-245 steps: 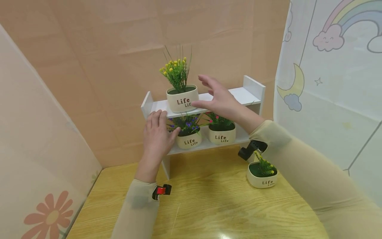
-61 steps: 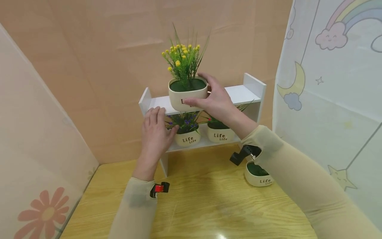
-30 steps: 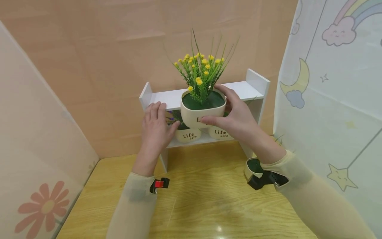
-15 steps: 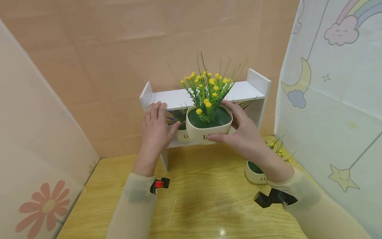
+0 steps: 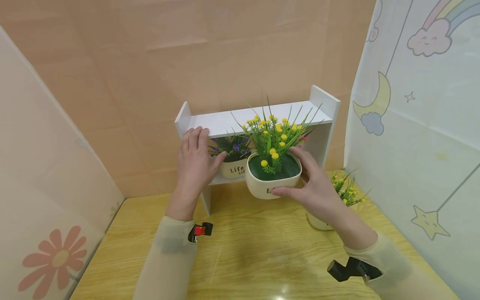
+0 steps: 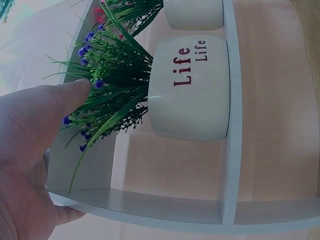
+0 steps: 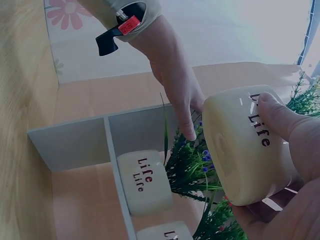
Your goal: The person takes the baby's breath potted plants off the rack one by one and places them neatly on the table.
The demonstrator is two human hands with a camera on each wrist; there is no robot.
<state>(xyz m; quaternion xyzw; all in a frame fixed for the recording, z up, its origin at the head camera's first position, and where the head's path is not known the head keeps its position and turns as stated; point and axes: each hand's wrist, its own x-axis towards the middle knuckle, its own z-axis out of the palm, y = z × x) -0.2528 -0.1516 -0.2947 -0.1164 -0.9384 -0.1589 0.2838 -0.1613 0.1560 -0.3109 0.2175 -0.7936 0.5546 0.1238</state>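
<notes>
At the left end of a white 2-tier shelf (image 5: 221,123), the left hand (image 5: 196,166) rests, thumb and fingers apart; rightward, a glossy cream oval pot of yellow flowers (image 5: 258,186) hangs in front, clamped in the right hand (image 5: 318,189), its grip best firm and level.

Pot (image 5: 273,185) before shelf (image 5: 221,123), two pots (image 6: 190,95) inside, fourth pot (image 5: 318,222) right on table (image 5: 240,258)

red-flowered plant (image 5: 303,141): mostly hidden behind held pot (image 5: 259,186) | rainbow (image 5: 448,16): cut off, right edge
</notes>
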